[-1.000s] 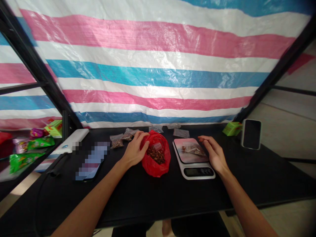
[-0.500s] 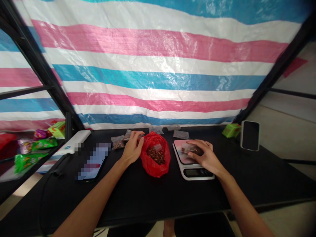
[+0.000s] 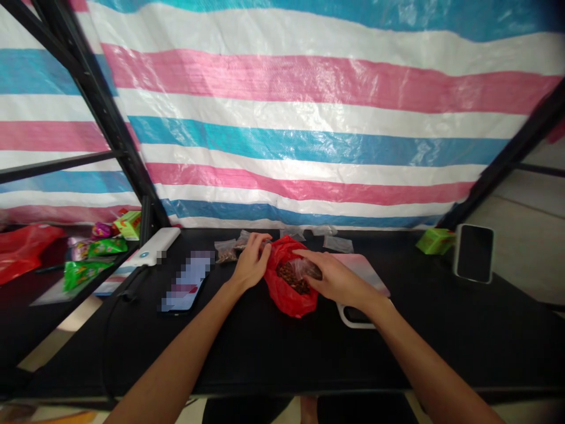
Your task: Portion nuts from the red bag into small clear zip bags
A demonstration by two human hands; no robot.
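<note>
A red plastic bag (image 3: 291,303) stands with its mouth spread on the black table, brown nut-like pieces (image 3: 289,274) inside. Over its opening, my right hand (image 3: 335,277) grips a small clear zip bag (image 3: 304,268) between thumb and fingers; the zip bag's contents are partly hidden. My left hand (image 3: 251,262) rests at the red bag's left edge, thumb and fingers apart, holding nothing I can see. Right under my right forearm lies a white kitchen scale (image 3: 357,268) with a pinkish plate, partly covered. Behind my left hand are small filled zip bags (image 3: 226,252).
Clear zip bags (image 3: 338,244) lie along the back of the table. To the left are a phone (image 3: 189,285) and a white power strip-like device (image 3: 159,244). A green box (image 3: 435,241) and a propped phone-like device (image 3: 474,253) stand at right. Striped sheeting (image 3: 309,141) hangs behind.
My right hand has moved left from the scale to above the red bag, carrying the small zip bag. My left hand stays beside the red bag. The camera view has shifted slightly left.
</note>
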